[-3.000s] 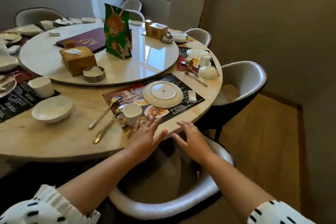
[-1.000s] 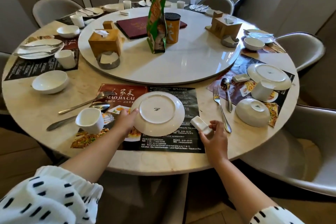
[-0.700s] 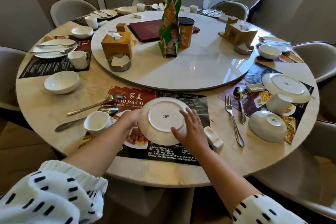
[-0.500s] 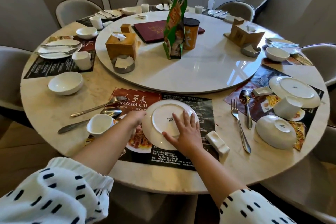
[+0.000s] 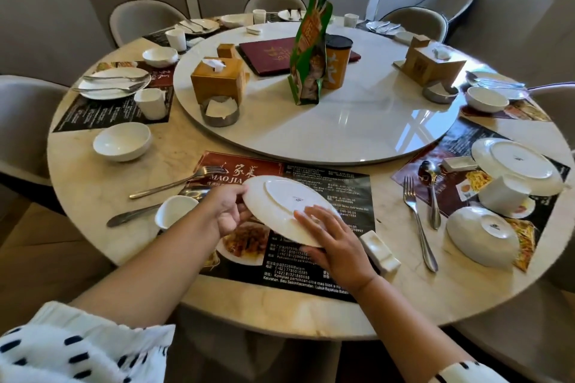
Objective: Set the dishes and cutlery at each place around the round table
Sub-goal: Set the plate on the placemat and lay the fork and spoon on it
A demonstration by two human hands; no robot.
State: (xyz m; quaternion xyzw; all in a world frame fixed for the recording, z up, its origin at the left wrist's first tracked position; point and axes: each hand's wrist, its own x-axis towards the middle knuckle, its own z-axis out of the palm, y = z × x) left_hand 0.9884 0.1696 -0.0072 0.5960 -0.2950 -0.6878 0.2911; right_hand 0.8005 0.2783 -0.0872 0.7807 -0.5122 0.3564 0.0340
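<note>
A white plate [image 5: 280,202] hangs upside down and tilted just above the dark placemat [image 5: 342,190] at the near place of the round table [image 5: 404,298]. My left hand [image 5: 227,211] grips its left rim. My right hand [image 5: 336,246] holds the near right rim, fingers laid over the plate's underside and thumb below. Left of the plate stand a small white cup [image 5: 174,211], a fork [image 5: 174,182] and a spoon [image 5: 140,214]. A white chopstick rest [image 5: 381,250] lies just right of my right hand. A white bowl [image 5: 123,141] sits further left.
The place to the right has an upturned plate [image 5: 516,165], an upturned cup [image 5: 504,194], an upturned bowl [image 5: 480,235], a fork [image 5: 417,221] and a spoon [image 5: 431,190]. The turntable [image 5: 342,127] carries a tissue box [image 5: 217,81], a menu [image 5: 280,54] and a green packet [image 5: 311,50]. Chairs ring the table.
The plate lay flat on the placemat with my right palm on it; now both hands hold it raised and tilted, its left side higher.
</note>
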